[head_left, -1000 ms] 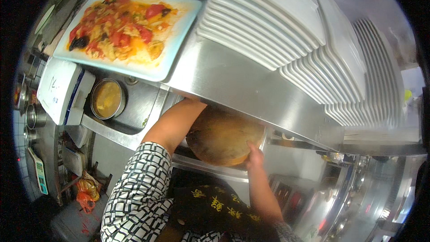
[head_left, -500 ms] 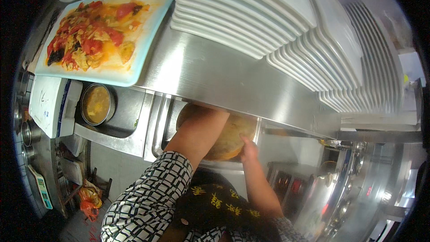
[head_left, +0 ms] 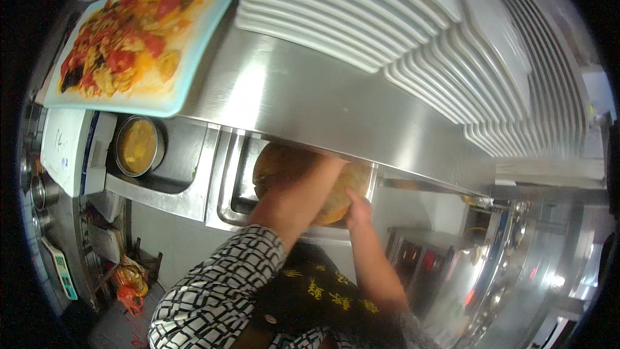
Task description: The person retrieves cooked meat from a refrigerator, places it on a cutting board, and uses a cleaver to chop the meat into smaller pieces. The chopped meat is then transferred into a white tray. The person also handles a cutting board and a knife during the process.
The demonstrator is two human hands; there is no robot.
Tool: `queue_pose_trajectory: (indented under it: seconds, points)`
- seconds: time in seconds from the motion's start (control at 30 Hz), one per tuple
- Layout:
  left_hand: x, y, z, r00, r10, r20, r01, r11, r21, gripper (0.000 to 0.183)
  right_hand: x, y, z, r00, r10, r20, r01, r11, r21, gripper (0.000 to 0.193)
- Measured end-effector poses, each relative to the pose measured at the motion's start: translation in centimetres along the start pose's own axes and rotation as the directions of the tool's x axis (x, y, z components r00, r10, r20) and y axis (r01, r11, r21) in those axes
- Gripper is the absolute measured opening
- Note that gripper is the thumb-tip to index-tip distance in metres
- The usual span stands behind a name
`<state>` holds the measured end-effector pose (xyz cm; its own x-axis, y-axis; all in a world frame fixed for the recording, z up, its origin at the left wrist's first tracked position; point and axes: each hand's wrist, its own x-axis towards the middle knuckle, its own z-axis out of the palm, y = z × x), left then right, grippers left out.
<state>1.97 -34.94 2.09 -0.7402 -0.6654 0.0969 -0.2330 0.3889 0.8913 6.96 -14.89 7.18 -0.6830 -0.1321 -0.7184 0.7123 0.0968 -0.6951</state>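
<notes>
The left forearm [head_left: 298,203] has swung right across the round wooden board [head_left: 278,165] below the steel shelf [head_left: 290,84], shifting the work rightward: the right hand [head_left: 358,212] grips the right rim, while the shelf hides the left hand, whose grip I cannot tell.

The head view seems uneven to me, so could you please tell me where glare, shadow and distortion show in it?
In the head view, glare streaks the steel shelf, the round brown board looks darker on its left, edges of the stacked white plates bend, and the right-hand background looks hazy.
</notes>
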Motion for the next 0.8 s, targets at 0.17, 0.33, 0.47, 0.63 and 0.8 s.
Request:
queue_pose_trajectory:
  seconds: [0.17, 0.33, 0.47, 0.63, 0.8]
  points:
    - [-1.1, 0.8, 1.4, 1.0, -0.015, 0.016, 0.016, 0.998, -0.068, 0.04, -0.8, -0.1, 0.2, 1.0, -0.013, -0.023, 0.011, 0.997, -0.078, 0.046]
    - [-8.1, -3.0, -0.7, 0.997, -0.064, 0.036, 0.072, 0.957, -0.282, 0.041, -0.3, -0.1, -0.4, 1.0, 0.022, -0.023, -0.022, 0.999, -0.029, 0.048]
    - [-19.6, -3.2, -4.8, 0.956, 0.067, 0.285, -0.028, 0.99, -0.14, 0.052, -1.1, -0.6, 0.4, 0.999, -0.013, -0.031, 0.012, 0.999, -0.032, 0.052]
    - [-23.1, -10.4, -6.1, 0.888, -0.329, 0.32, 0.293, 0.943, 0.157, 0.06, -2.2, -0.7, 2.3, 0.993, -0.071, -0.095, 0.062, 0.994, -0.089, 0.048]
    - [-16.4, -13.7, -8.0, 0.825, -0.527, 0.203, 0.489, 0.847, 0.21, 0.055, -2.3, 0.9, 2.6, 0.981, -0.192, -0.019, 0.19, 0.979, -0.075, 0.049]
